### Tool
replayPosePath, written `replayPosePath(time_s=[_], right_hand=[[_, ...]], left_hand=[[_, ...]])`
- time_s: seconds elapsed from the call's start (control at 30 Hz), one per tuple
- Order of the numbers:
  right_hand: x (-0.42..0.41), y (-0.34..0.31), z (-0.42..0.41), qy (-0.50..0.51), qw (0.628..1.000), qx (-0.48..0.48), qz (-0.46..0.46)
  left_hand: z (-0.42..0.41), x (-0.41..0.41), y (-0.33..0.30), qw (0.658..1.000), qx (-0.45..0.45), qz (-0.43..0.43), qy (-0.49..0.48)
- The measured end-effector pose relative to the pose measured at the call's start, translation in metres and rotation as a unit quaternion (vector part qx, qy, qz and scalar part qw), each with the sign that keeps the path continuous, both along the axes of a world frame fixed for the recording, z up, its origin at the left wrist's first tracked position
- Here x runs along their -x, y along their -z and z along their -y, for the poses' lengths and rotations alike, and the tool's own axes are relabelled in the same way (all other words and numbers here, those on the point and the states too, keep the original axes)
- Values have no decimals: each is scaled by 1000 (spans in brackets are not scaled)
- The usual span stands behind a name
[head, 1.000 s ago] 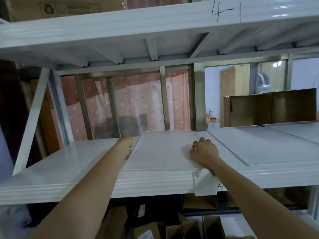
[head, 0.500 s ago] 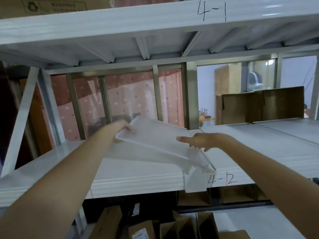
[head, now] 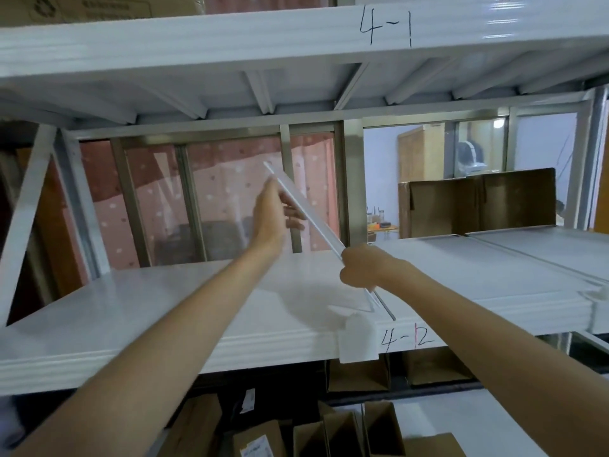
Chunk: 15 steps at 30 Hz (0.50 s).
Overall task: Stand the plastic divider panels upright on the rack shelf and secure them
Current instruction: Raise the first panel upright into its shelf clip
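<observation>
A clear plastic divider panel (head: 230, 206) stands nearly upright on the white rack shelf (head: 131, 311), and I see it almost edge-on. Its top edge runs from high at the back down to the shelf's front lip. My left hand (head: 272, 216) grips the panel near its upper back part. My right hand (head: 362, 268) is closed on the panel's near edge, low and close to the shelf front. A white plastic clip (head: 357, 341) hangs on the front lip just below the panel's near corner.
More divider panels (head: 527, 258) lie flat on the shelf to the right, with a brown cardboard box (head: 478, 202) behind them. The upper shelf (head: 296, 44), marked 4-1, hangs overhead. Open cartons (head: 346, 430) sit below. A slanted rack brace (head: 29, 206) stands at left.
The panel lay flat on the shelf a second ago. Both hands lifted its left side and swung it up, so it now stands close to vertical.
</observation>
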State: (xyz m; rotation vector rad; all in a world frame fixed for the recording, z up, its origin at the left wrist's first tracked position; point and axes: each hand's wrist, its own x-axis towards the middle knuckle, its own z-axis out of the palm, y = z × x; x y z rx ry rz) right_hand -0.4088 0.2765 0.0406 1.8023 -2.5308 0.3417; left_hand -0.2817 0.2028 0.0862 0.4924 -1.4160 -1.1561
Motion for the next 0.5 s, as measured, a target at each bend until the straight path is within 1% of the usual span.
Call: replayPosePath(time_s=[0.03, 0.07, 0.1, 0.13, 0.17, 0.2, 0.27, 0.3, 0.37, 0.5], right_hand=[[0, 0, 0, 2, 1000, 0, 13], [-2, -1, 1, 4, 1000, 2, 26], [-4, -1, 2, 6, 999, 5, 38], [-5, -1, 3, 7, 999, 10, 49], [-5, -1, 5, 6, 998, 13, 62], [-6, -1, 6, 2, 996, 15, 84], [-6, 0, 9, -2, 992, 23, 127], [-6, 0, 10, 0, 990, 22, 139], [-4, -1, 5, 1, 985, 21, 174], [-5, -10, -10, 1, 967, -13, 256]], left_hand=[[-10, 5, 14, 995, 77, 47, -37], [-14, 11, 25, 982, 141, 105, -74], [-16, 17, 34, 961, 180, 182, -109], [-17, 23, 37, 934, 194, 271, -128], [-17, 29, 39, 911, 178, 350, -124], [-18, 34, 37, 900, 143, 399, -101], [-20, 39, 33, 900, 80, 424, -59], [-22, 40, 30, 899, 72, 428, -51], [-26, 43, 25, 890, 81, 445, -48], [-35, 48, 14, 875, 112, 468, -51]])
